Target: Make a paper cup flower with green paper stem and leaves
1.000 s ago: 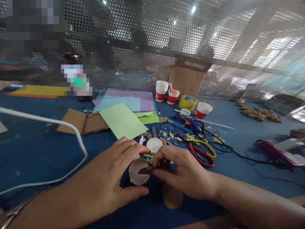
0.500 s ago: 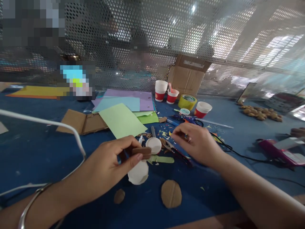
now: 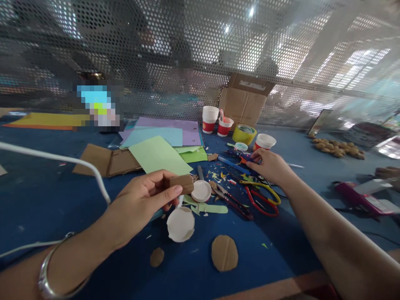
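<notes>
A small brown cardboard piece is pinched between the thumb and fingers of my left hand. My right hand reaches across to a dark blue glue gun with an orange trigger, its fingers closed at the gun; the hand hides part of it. Below my left hand lies a white paper cup base with a ragged rim, and a second white round piece sits just right of the held cardboard. Nearer to me are a cardboard disc and a smaller brown piece.
Scissors with red and yellow handles lie below my right forearm's hand end, beside red-handled pliers. Colored paper sheets, paper cups and yellow tape stand farther back. A white cable curves at left.
My right hand has moved forward and right to the glue gun, uncovering the scissors. My left hand has risen slightly and turned the cardboard piece so its flat face shows.
</notes>
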The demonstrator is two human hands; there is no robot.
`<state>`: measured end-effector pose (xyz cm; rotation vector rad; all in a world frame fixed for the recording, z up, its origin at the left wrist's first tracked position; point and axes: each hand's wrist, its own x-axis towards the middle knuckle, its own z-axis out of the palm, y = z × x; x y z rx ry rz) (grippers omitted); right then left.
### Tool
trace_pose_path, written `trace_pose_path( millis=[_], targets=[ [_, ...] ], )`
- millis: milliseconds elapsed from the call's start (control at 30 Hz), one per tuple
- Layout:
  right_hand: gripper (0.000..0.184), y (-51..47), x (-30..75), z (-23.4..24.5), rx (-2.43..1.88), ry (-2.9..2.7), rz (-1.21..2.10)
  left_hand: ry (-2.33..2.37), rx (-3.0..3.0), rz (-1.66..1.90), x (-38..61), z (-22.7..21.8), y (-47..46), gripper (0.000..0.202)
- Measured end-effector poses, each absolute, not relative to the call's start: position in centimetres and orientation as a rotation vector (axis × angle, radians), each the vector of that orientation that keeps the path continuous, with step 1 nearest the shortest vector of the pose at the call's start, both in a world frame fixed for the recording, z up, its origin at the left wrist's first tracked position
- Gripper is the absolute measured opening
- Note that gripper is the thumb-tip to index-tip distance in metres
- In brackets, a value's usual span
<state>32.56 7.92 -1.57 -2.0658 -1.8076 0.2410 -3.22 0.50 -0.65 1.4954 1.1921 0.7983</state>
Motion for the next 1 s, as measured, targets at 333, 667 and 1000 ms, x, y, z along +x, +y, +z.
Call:
trace_pose_path(
  millis=[333, 667, 1000],
  targets=[
    [0.029, 8.8, 32.6, -2.8, -1.789, -1.199, 0.856, 1.174, 1.283, 0.883, -3.5, -0.2, 0.5, 0.035],
    [0.034, 7.9, 32.0, -0.1, -1.271, -0.812, 1.352, 1.127, 1.090, 0.854, -3.0, -0.2, 0.9, 0.050],
    [0.028, 5.3, 29.6, 1.3, -0.827, -0.717, 1.619, 1.182, 1.043, 0.863, -2.6, -0.2, 1.1, 0.039]
  ],
)
